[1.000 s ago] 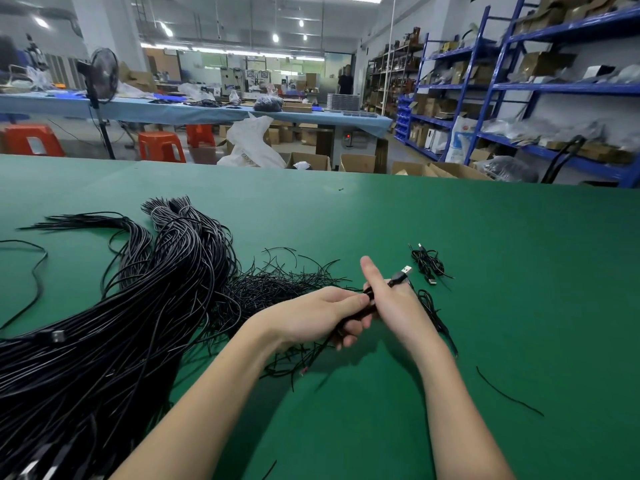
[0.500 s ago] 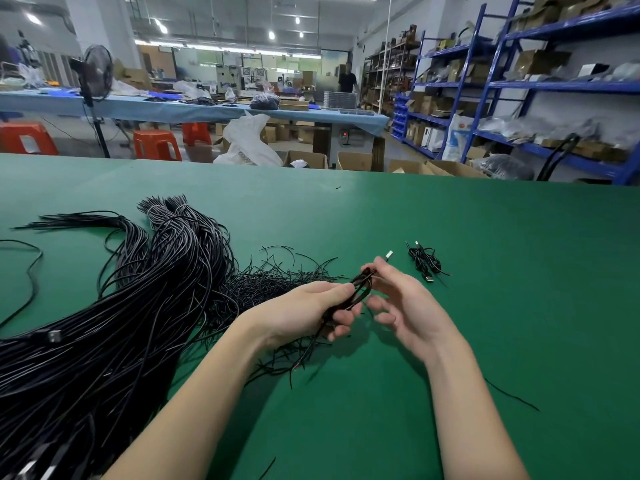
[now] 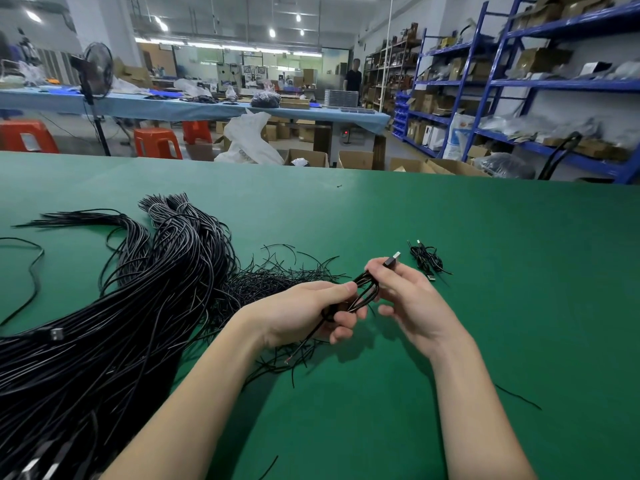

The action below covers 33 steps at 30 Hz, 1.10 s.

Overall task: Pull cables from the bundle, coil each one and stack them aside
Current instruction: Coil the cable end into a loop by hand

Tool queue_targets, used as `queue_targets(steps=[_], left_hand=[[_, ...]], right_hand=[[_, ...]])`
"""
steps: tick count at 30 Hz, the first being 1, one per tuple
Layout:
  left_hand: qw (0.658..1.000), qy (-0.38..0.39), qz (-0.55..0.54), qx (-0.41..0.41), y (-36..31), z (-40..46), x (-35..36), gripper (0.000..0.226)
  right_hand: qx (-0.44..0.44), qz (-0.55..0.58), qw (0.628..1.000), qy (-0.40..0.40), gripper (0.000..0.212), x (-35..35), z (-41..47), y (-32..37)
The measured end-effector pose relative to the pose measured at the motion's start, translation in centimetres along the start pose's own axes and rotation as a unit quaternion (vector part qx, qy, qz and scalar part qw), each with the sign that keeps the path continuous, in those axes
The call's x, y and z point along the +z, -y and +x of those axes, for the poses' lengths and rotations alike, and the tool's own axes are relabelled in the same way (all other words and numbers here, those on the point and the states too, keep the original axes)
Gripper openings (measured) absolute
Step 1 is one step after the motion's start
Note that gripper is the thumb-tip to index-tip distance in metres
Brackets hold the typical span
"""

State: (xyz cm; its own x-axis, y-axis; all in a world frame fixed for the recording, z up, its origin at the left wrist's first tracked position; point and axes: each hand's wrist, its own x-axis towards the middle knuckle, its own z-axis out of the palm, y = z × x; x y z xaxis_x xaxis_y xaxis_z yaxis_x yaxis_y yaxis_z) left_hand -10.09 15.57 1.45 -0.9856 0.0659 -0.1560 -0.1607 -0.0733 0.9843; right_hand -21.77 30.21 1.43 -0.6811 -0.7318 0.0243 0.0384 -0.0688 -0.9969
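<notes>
Coils of cable [image 3: 362, 294] partly hidden in gripping left hand [image 3: 308, 315]; right hand [image 3: 412, 299] pinches plug [image 3: 392, 259].

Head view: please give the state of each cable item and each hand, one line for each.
Cable bundle: loose, spread on the green table.
Cable in hands: partly coiled in loops, USB plug sticking up.
Coiled cable: finished, lying aside on the table.
Left hand: grips the loops.
Right hand: fingers pinch the cable near the plug.
</notes>
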Motion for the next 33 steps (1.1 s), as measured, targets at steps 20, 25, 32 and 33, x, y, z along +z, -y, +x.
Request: queue_targets(steps=[20, 25, 32, 33], left_hand=[[0.997, -0.043, -0.055, -0.016, 0.4, 0.2, -0.4, 0.040], [0.997, -0.052, -0.044, -0.025, 0.6, 0.2, -0.3, 0.041], [0.997, -0.067, -0.012, -0.047, 0.6, 0.3, -0.7, 0.044], [0.996, -0.069, -0.013, -0.049, 0.6, 0.3, -0.7, 0.045]], right_hand=[[-0.073, -0.086, 0.989, -0.093, 0.043, -0.6, 0.5, -0.2], [-0.197, -0.339, 0.919, -0.053, 0.022, -0.5, 0.5, 0.0], [-0.204, -0.411, 0.888, -0.044, 0.012, -0.5, 0.9, -0.7], [-0.205, -0.415, 0.886, -0.041, 0.011, -0.4, 1.0, -0.9]])
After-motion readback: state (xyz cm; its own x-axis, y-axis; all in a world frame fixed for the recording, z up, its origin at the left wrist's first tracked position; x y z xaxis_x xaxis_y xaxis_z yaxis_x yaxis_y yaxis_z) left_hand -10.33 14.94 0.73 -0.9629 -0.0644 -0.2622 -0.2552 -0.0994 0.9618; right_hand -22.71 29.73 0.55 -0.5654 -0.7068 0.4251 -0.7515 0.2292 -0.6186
